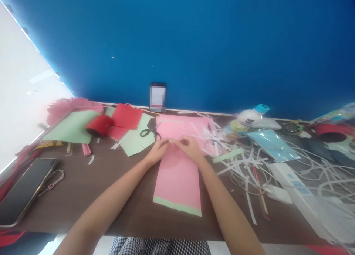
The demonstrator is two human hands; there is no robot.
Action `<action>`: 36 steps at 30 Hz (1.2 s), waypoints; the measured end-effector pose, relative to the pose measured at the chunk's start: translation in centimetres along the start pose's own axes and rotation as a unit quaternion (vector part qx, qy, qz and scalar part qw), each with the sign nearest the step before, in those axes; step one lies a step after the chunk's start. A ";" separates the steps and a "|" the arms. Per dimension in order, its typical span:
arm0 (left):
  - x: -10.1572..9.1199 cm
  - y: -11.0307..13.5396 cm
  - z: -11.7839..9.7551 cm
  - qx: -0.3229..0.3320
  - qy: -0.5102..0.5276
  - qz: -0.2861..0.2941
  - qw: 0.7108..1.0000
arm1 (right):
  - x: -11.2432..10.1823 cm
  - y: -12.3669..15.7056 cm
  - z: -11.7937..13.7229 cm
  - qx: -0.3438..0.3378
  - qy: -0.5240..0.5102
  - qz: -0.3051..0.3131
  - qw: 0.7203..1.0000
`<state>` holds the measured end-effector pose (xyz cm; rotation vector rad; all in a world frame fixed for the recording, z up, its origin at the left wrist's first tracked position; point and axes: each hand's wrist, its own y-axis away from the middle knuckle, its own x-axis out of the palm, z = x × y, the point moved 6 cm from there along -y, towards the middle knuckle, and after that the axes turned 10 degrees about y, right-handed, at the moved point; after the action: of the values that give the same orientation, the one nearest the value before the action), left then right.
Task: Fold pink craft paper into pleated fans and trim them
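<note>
A long pink paper sheet point(177, 177) lies lengthwise in front of me on the brown table, with a pale green strip point(177, 206) along its near edge. At its far end my left hand point(160, 150) and my right hand point(188, 147) meet, fingers pinched on the paper's edge. A bit of pale green shows between the fingertips. Beyond the hands lies another pink sheet point(180, 123). Black-handled scissors point(145, 133) rest just past my left hand, their blades partly hidden.
Green paper point(72, 127), a red roll point(99, 125) and red paper point(127, 116) lie at left, above a phone point(26, 190). White paper strips point(249, 159), a pencil point(260, 192), cables, a white power strip point(294, 188) and a glue bottle point(251, 116) crowd the right.
</note>
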<state>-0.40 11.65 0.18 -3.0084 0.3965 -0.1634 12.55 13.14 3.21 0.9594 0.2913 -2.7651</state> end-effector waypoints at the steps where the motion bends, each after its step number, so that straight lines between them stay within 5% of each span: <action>1: 0.0 0.0 -0.1 0.000 -0.002 -0.003 1.000 | 0.0 0.0 0.0 0.000 0.000 0.000 1.000; 14: 0.0 0.0 0.0 0.009 -0.011 -0.018 1.000 | 0.2 0.1 0.4 -0.011 0.002 0.015 1.000; 20: 0.7 0.4 -0.1 -0.022 0.045 0.050 0.997 | -0.2 0.1 -0.2 -0.004 -0.019 0.002 1.000; 36: 0.4 0.3 0.0 -0.010 0.031 0.031 0.999 | -0.1 0.2 0.0 0.001 -0.032 0.017 0.999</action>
<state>-0.11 11.28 0.14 -3.0117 0.4992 -0.2490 12.66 13.01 3.23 0.8656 0.2611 -2.7596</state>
